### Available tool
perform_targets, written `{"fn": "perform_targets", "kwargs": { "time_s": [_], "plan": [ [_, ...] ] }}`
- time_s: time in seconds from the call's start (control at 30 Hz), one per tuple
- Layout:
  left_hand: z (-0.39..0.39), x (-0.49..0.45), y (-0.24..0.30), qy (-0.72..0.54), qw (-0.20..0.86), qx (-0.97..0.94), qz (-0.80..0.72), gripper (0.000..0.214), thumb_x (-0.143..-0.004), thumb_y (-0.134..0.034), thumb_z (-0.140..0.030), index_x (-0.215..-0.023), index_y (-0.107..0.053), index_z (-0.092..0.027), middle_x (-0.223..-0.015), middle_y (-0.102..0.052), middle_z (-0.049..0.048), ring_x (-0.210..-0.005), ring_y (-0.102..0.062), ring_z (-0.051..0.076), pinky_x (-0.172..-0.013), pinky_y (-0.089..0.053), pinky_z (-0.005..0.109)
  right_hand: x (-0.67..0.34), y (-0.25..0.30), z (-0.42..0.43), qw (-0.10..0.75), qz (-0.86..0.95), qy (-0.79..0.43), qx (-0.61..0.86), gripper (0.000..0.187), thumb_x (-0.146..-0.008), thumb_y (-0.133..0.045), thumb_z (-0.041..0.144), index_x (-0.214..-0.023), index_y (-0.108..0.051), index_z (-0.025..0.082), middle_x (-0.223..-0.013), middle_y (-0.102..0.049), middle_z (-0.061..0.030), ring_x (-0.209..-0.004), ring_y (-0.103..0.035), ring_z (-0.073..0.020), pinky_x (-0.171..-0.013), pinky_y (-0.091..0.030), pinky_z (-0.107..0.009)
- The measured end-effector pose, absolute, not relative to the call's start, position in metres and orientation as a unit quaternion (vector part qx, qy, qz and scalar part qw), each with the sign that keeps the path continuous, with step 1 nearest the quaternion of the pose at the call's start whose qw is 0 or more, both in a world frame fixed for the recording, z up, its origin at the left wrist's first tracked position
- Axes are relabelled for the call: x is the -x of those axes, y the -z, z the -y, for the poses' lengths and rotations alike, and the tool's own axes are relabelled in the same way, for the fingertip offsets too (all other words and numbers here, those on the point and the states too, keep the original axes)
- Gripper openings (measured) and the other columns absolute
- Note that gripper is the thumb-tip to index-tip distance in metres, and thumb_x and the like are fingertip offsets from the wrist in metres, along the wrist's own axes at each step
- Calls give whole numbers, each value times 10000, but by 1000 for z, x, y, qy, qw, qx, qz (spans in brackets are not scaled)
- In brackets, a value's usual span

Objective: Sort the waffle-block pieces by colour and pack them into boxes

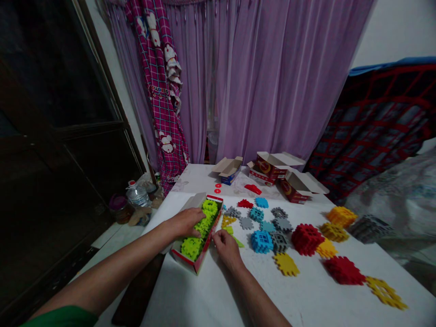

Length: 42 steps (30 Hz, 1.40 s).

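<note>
A long open cardboard box (190, 264) lies on the white table (211, 299), filled with lime-green toothed plastic blocks (191, 247). My left hand (185, 222) rests palm down over the box's left side, fingers spread onto the green blocks. My right hand (226, 245) sits just right of the box, fingers curled against its right wall; whether it holds a piece is hidden. A few yellow and green pieces (227, 221) lie beside it.
Red (306, 238), blue (261, 240), grey (279, 240) and yellow (286, 264) block piles spread across the table's right. Open empty boxes (272, 165) stand at the back. Purple curtains hang behind. A water bottle (138, 194) sits at lower left.
</note>
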<state>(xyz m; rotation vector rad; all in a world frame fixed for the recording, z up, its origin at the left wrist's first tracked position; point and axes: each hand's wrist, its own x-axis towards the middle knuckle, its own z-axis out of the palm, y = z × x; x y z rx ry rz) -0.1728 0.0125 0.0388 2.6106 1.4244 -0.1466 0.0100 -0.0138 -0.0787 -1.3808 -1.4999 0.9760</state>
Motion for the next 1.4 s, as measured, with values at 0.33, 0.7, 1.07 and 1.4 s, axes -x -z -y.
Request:
{"fn": "perform_targets", "kwargs": {
  "time_s": [0.33, 0.7, 1.07, 1.4],
  "plan": [
    [22, 182, -49, 65, 106, -863, -490, 647, -721, -763, -399, -1300, -532, -226, -1322, -571, 100, -1235, -526, 266, -1050, -384, 328, -11, 80, 14, 425, 600, -397, 550, 311, -780, -518, 494, -626, -541, 225, -568, -551, 24, -574, -513, -164, -559, -341, -266],
    [26, 193, -51, 41, 112, -862, -493, 583, -782, -703, -395, -1313, -540, -216, -1303, -599, 92, -1203, -554, 244, -1032, -402, 317, -14, 81, 13, 425, 606, -400, 541, 315, -787, -475, 495, -652, -547, 220, -590, -551, 15, -595, -513, -167, -582, -357, -273],
    [11, 155, -59, 21, 34, -879, -476, 221, -885, -566, -240, -1065, -695, -232, -1060, -710, 41, -1024, -632, 213, -879, -475, 304, -35, 87, 38, 441, 623, -373, 527, 222, -768, -477, 378, -660, -583, 216, -589, -590, 5, -587, -534, -169, -569, -364, -269],
    [-6, 40, -8, 114, -52, -878, -461, 182, -826, -578, -91, -940, -719, -107, -993, -715, 167, -1005, -625, 280, -897, -432, 388, -100, 93, 62, 459, 628, -297, 554, 223, -772, -471, 349, -614, -539, 206, -531, -523, 24, -521, -499, -144, -514, -358, -238]
  ]
}}
